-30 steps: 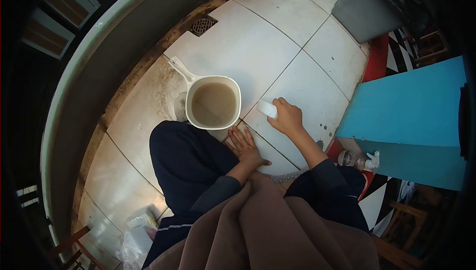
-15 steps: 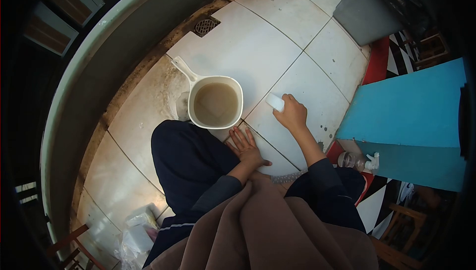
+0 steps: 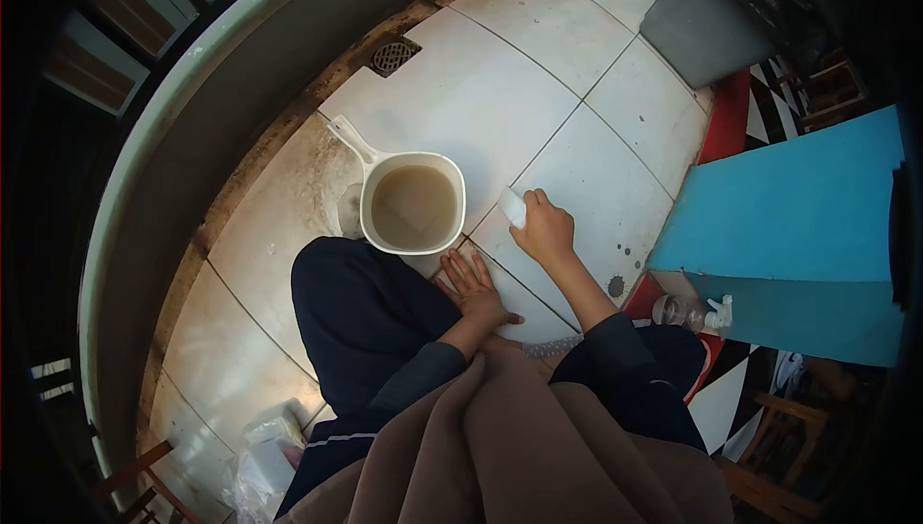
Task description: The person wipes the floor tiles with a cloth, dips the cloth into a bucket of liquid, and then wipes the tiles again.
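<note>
My right hand (image 3: 546, 229) is closed around a white block-shaped scrubber (image 3: 513, 205), held against or just over the floor tiles (image 3: 615, 154); its underside is hidden. Fingers spread, my left hand (image 3: 475, 291) rests on the tile between my knees. Just beyond its fingertips stands a white water dipper (image 3: 460, 207) with its handle pointing to the upper left. Cloudy brownish water (image 3: 413, 205) fills much of it. A greyish rounded thing (image 3: 350, 211) sits against the dipper's left side, partly hidden by it.
A low curved wall (image 3: 226, 87) borders the left, with a floor drain (image 3: 392, 56) beside it. To the right are a blue box-like unit (image 3: 779, 202), a spray bottle (image 3: 685, 311) and a grey bin (image 3: 707, 29). Plastic bags (image 3: 264, 457) lie at lower left.
My right hand has moved left and slightly down with the scrubber, which is now more tilted. My left hand stays on the tile. The view has shifted slightly.
</note>
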`<state>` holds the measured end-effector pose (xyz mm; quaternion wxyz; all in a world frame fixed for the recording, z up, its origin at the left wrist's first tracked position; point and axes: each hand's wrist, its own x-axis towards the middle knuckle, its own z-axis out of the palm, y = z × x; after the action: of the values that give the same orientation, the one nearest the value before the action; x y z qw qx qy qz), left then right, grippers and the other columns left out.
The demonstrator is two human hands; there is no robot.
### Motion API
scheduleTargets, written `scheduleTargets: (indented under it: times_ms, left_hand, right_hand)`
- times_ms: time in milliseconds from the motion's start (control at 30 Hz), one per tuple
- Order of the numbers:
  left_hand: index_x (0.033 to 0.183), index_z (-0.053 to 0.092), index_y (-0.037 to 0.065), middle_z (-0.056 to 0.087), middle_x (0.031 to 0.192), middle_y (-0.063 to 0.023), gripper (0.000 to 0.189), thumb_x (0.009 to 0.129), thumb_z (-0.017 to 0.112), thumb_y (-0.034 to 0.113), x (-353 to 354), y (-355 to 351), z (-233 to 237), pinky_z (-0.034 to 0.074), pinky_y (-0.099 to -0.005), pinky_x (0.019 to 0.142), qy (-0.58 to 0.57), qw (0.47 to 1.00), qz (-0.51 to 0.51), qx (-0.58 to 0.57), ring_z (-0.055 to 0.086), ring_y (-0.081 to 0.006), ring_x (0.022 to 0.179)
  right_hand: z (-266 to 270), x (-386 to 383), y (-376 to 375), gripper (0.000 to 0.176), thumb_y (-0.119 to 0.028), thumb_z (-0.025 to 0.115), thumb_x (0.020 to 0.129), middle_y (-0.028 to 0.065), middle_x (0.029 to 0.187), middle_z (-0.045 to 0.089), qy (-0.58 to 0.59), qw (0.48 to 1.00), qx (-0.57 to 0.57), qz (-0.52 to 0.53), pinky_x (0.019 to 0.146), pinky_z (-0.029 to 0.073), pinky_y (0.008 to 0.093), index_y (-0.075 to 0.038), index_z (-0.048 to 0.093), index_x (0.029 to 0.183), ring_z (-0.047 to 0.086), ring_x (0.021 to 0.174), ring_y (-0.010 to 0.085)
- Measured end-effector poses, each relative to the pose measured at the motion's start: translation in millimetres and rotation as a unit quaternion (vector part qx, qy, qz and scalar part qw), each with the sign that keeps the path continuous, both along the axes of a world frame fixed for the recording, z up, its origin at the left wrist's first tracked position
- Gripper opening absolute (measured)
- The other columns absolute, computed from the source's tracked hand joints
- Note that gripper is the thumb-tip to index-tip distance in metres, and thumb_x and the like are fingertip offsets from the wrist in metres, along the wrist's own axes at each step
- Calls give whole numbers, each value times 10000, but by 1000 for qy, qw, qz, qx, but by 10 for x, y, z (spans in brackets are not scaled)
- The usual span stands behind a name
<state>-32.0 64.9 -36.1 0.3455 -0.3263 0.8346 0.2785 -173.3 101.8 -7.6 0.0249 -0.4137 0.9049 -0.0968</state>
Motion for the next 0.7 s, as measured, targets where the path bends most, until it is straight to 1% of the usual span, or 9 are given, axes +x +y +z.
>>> scheduleTargets:
  times_ms: [100,133,233,267,367,500,567,633,700]
  left_hand:
    - [1408,-192,0,-264,1392,-368,1516,456,790,654,12,22,-48,-108,-685,970,2,1000,-12,-28,-321,-511,1262]
    - [1410,-189,3,-273,1389,-367,1506,464,792,645,8,17,-37,-114,-689,963,1,1000,-11,-23,-330,-508,1257]
    - [1414,-185,11,-291,1382,-363,1488,480,796,628,16,16,-29,-124,-696,949,3,1000,1,-11,-346,-503,1249]
    - [1415,-185,13,-292,1383,-362,1489,479,796,629,29,25,-46,-123,-695,951,9,1000,6,-11,-345,-502,1250]
    - [1414,-187,12,-291,1384,-361,1491,477,796,630,14,19,-36,-120,-695,953,8,1000,4,-12,-345,-501,1251]
    - [1410,-190,4,-290,1382,-364,1494,479,796,629,-3,5,5,-119,-695,953,-3,1000,-6,-6,-351,-500,1248]
    - [1410,-190,5,-290,1382,-364,1494,478,796,631,-8,15,-13,-120,-695,953,-1,1000,-7,-13,-350,-503,1247]
    - [1411,-191,6,-292,1381,-364,1494,479,796,631,14,24,-37,-121,-693,953,1,1000,0,-15,-351,-504,1246]
    - [1411,-193,9,-294,1381,-363,1492,482,796,630,8,25,-44,-123,-689,954,9,1000,8,-15,-352,-503,1245]
  right_hand:
    - [-4,402,1,374,-241,742,634,113,846,565,-38,996,-16,79,514,512,380,-35,537,869,625,601,299]
    - [-28,436,18,388,-236,754,622,108,858,565,-44,996,-12,82,520,514,386,-36,539,876,628,612,300]
    - [16,120,58,383,-226,752,621,104,856,568,-37,998,-1,46,528,515,397,-36,537,874,631,625,301]
    - [-28,-19,69,377,-218,747,623,103,853,571,-27,1000,-2,11,536,517,403,-37,534,875,631,630,303]
    - [-30,-89,41,363,-207,740,624,105,847,572,-7,999,-16,-36,536,517,398,-39,534,871,629,631,306]
    - [10,400,46,368,-226,744,630,107,857,568,-63,997,-20,51,538,518,393,-40,534,868,629,633,304]
    - [-5,398,68,357,-221,734,630,104,855,565,-65,997,-15,32,546,515,400,-43,536,867,626,642,306]
    - [36,163,86,319,-198,712,630,101,831,562,-59,998,-7,-2,557,511,408,-43,544,853,618,642,314]
    - [-13,-26,76,344,-194,730,625,95,845,573,-19,999,-17,-27,535,516,397,-41,533,863,627,632,308]
